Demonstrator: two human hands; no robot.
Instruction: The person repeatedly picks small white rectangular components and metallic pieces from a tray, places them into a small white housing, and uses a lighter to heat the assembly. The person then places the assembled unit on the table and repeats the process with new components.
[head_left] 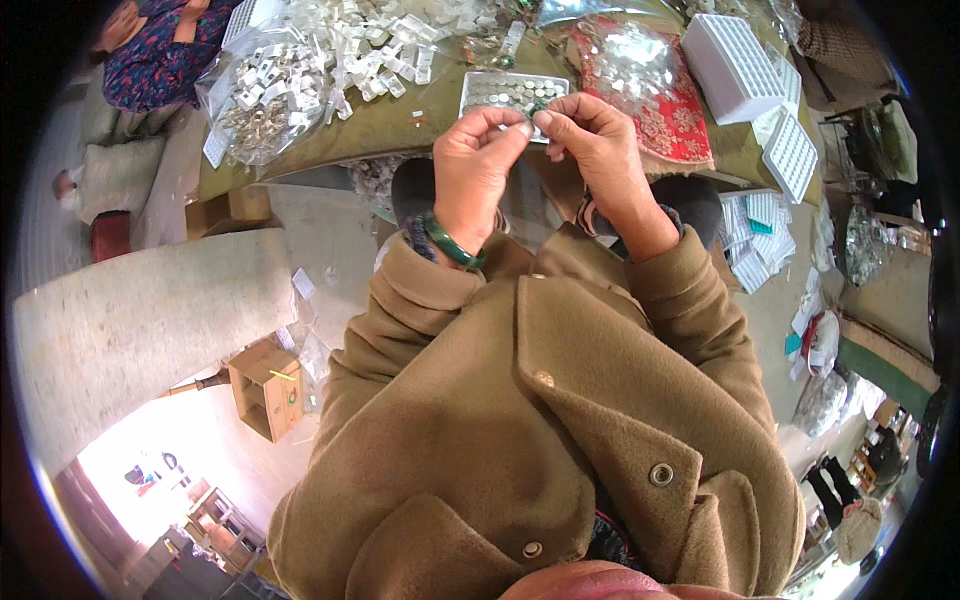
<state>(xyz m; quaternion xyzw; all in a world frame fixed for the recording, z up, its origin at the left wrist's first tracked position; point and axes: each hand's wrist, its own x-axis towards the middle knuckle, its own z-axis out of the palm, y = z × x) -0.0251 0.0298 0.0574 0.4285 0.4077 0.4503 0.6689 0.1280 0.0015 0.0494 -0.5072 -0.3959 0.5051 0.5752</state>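
Observation:
My left hand [478,165] and my right hand [608,155] meet at the table's near edge, both closed in a pinch. Between their fingertips shows a tiny dark green piece [537,106], too small to name. Just beyond the fingers lies a white tray [464,98] holding rows of small round pale pieces; my fingers cover part of its near side. A green bangle [452,243] circles my left wrist.
Clear bags and heaps of small white plastic parts [385,60] cover the table's left. To the right are a red patterned cloth [680,130] under a bag of shiny pieces and stacked white trays [735,70]. Another person [160,60] sits at far left. Cardboard boxes [267,390] stand below.

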